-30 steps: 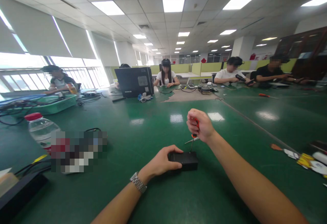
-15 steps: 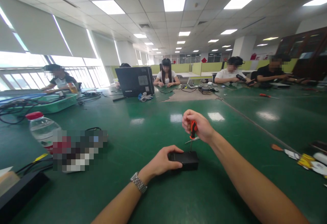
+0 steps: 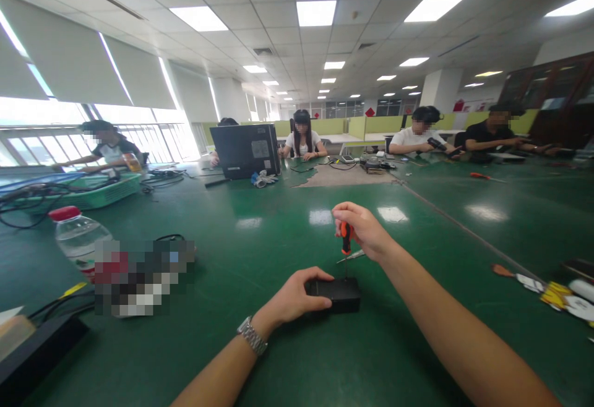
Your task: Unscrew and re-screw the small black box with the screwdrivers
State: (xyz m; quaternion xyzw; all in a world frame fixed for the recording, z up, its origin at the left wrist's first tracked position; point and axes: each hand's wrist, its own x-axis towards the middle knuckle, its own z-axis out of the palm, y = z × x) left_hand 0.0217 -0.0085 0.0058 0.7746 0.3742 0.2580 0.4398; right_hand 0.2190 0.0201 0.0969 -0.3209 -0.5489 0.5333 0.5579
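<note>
A small black box rests on the green tabletop. My left hand grips its left end, thumb along the near side and fingers over the far side. Above the box, my right hand is closed around the handle of an orange-and-black screwdriver. The screwdriver stands nearly upright, its thin shaft reaching down to the top of the box. Just behind the shaft lies a slim, pale pointed tool, partly hidden by my right hand.
At left stand a red-capped bottle, a green basket of cables and a long black object. Gloves lie at right. A second screwdriver sits farther back, and a black computer case stands ahead. Several people sit around the table.
My right hand has shifted its grip around the screwdriver handle, and the handle now stands more upright and slightly farther left. My left hand and the box stay in place.
</note>
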